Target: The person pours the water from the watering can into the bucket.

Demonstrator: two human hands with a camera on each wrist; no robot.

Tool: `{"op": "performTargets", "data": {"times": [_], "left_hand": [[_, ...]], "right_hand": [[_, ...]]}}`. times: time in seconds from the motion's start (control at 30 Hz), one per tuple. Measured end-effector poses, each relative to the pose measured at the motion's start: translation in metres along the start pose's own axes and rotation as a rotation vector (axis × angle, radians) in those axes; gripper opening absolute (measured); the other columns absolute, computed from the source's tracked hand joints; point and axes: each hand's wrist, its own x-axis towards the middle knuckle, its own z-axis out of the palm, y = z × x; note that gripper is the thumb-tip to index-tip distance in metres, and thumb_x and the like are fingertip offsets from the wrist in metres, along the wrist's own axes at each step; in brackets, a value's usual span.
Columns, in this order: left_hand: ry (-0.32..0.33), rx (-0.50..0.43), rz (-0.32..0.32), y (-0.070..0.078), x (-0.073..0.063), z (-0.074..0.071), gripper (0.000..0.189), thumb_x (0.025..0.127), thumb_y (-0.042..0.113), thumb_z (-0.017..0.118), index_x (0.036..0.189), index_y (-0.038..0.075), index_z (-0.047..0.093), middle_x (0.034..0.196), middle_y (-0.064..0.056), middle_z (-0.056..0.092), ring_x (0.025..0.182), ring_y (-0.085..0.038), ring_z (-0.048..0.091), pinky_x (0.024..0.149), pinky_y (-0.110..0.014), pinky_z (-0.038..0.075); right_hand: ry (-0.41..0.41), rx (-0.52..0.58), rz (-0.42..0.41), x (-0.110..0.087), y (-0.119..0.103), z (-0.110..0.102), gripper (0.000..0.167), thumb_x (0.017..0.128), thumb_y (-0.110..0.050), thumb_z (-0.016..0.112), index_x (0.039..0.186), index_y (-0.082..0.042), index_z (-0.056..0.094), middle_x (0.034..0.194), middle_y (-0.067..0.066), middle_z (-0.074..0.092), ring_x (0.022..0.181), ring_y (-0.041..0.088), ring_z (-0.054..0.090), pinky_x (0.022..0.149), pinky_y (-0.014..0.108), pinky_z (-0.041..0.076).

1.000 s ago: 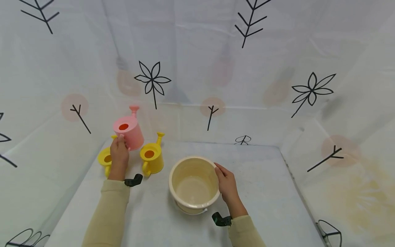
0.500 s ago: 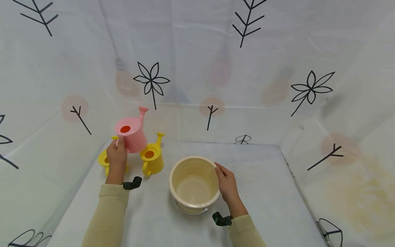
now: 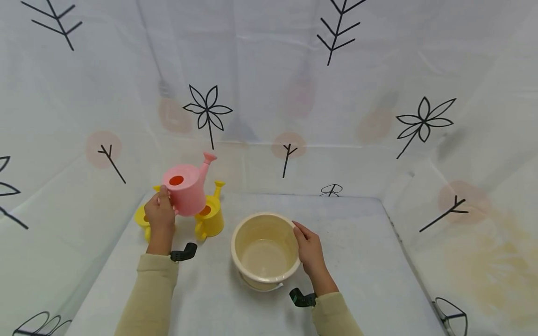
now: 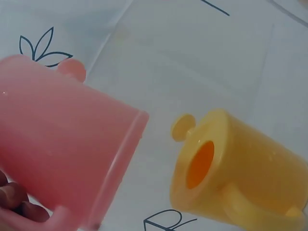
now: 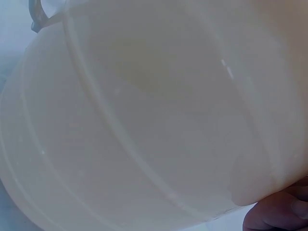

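Observation:
My left hand (image 3: pixel 160 215) grips the handle of a pink watering can (image 3: pixel 187 189), its spout pointing up and to the right. In the left wrist view the pink can (image 4: pixel 67 139) fills the left side, with fingers curled at its handle. It partly covers a yellow watering can (image 3: pixel 211 219) on the table; that yellow can (image 4: pixel 250 168) shows its orange-lit opening in the left wrist view. Behind my left hand, a second yellow watering can (image 3: pixel 141 217) is half hidden. My right hand (image 3: pixel 310 249) pinches the right rim of a cream bucket (image 3: pixel 265 252), thumb on the near side.
A white table (image 3: pixel 349 261) carries the bucket and the yellow cans. White cloth walls (image 3: pixel 269 84) printed with black plants rise close behind the cans and along both sides. The bucket's wire handle (image 3: pixel 275 288) hangs low at its front.
My left hand has carried the pink watering can a little right and down, from above the left yellow can to over the other one. My right hand stays on the bucket's rim.

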Motion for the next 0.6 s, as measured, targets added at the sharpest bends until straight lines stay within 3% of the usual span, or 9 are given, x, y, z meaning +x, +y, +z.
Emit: {"op": "performTargets", "data": {"times": [0.13,0.27,0.4,0.6], "left_hand": [[0.037,-0.057,0.034,0.0,-0.0022,0.001,0.058,0.092,0.064,0.042,0.072,0.01,0.051,0.071,0.001,0.045,0.069,-0.015,0.043,0.059,-0.019,0.041],[0.065,-0.154,0.085,-0.0001,-0.004,0.002,0.058,0.095,0.051,0.048,0.068,0.0,0.047,0.058,0.003,0.042,0.056,-0.015,0.038,0.051,-0.019,0.039],[0.068,-0.21,0.103,0.002,-0.0066,0.0018,0.055,0.097,0.042,0.05,0.069,-0.005,0.047,0.055,0.002,0.041,0.05,-0.014,0.035,0.047,-0.019,0.038],[0.076,-0.228,0.096,0.0058,-0.0104,-0.0001,0.051,0.097,0.039,0.05,0.062,0.003,0.05,0.053,0.002,0.042,0.049,-0.014,0.038,0.044,-0.019,0.041]], "right_hand": [[0.005,-0.003,0.002,0.0001,-0.0001,-0.0003,0.04,0.099,-0.039,0.05,0.133,-0.021,0.059,0.136,0.01,0.058,0.117,0.028,0.062,0.09,0.043,0.053],[0.005,-0.006,-0.001,0.0001,-0.0002,-0.0004,0.04,0.099,-0.039,0.05,0.133,-0.021,0.059,0.135,0.01,0.059,0.115,0.028,0.063,0.089,0.043,0.054],[0.006,-0.003,-0.005,0.0003,-0.0001,-0.0004,0.04,0.099,-0.039,0.051,0.133,-0.021,0.059,0.135,0.01,0.059,0.115,0.028,0.063,0.088,0.043,0.054],[0.005,-0.008,-0.002,0.0,-0.0008,-0.0005,0.039,0.099,-0.038,0.05,0.133,-0.021,0.059,0.136,0.009,0.058,0.117,0.028,0.061,0.09,0.043,0.053]]}}
